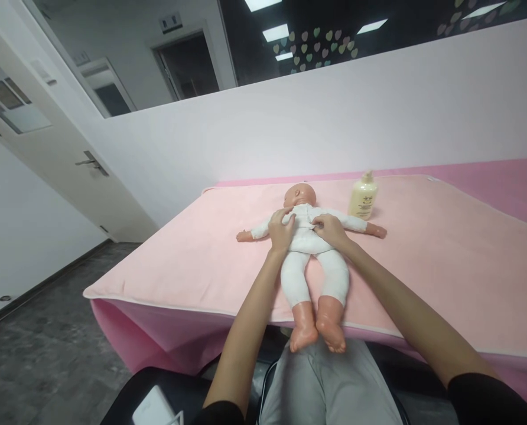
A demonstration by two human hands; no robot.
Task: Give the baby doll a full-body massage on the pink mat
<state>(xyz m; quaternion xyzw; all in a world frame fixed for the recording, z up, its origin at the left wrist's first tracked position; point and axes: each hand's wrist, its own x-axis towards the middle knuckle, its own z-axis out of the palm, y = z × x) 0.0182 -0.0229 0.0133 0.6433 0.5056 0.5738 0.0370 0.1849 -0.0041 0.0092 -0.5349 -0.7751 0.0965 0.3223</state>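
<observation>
A baby doll (pixel 305 243) with a white cloth body lies stretched out on a pink blanket (pixel 192 254). Its bare head points away from me and is turned to the left; its feet hang over the near edge. My left hand (pixel 282 230) rests on the left side of the doll's torso, fingers curved, thumb apart from them. On the torso's right side is my right hand (pixel 331 230), its fingers curled and the fingertips drawn together at the white cloth. Whether a fold of cloth is between them is too small to make out.
A pump bottle (pixel 363 198) of pale yellow liquid stands beyond the doll's right-hand arm. Behind the table runs a white wall (pixel 379 112) with a dark window above. At the left is a door (pixel 59 130). A white device (pixel 153 407) with a cable lies on a black seat below.
</observation>
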